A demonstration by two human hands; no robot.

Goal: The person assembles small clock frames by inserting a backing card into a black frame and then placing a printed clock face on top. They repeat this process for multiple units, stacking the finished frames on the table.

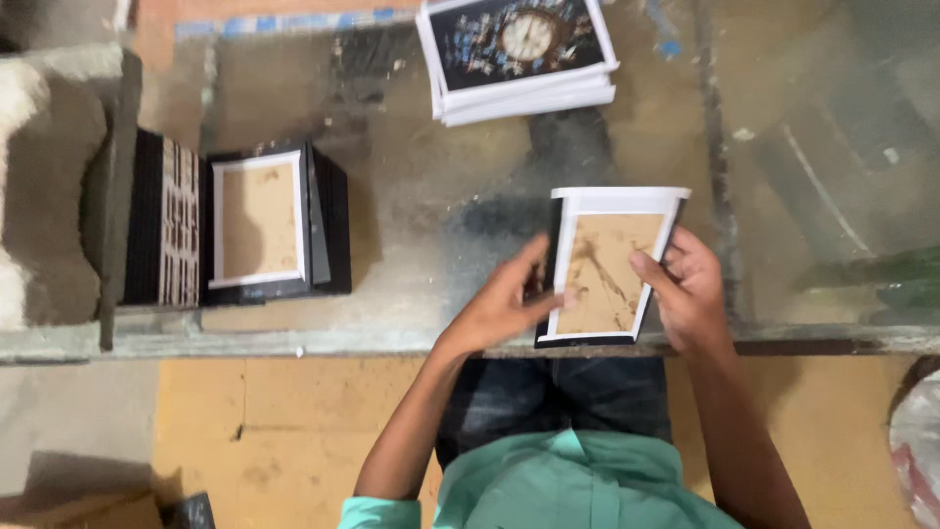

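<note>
**Two hands on a small picture frame at the bench edge**

One glass-topped bench [411,225] fills most of the head view, dusty, with the tan floor showing through it. Person stands at its near edge, green shirt and dark jeans visible below.

Left side of the bench: a black stack of frames [157,220] standing on edge, and right beside it an open frame [259,220] with white inner border lying flat on another black pile.

Far edge, top centre: a pile of prints [519,59], dark picture with a round clock face on the top sheet, white margins.

Near edge, centre-right: the held frame [607,269], black outer edge, white border, brownish panel in the middle, tilted slightly, its lower end just over the bench rim.

Left hand [504,304] grips the frame's left side, fingers spread, thumb on the white border. Right hand [690,289] grips the right side, thumb laid over the front border, fingers curled behind. Both hands closed on the frame.
</note>
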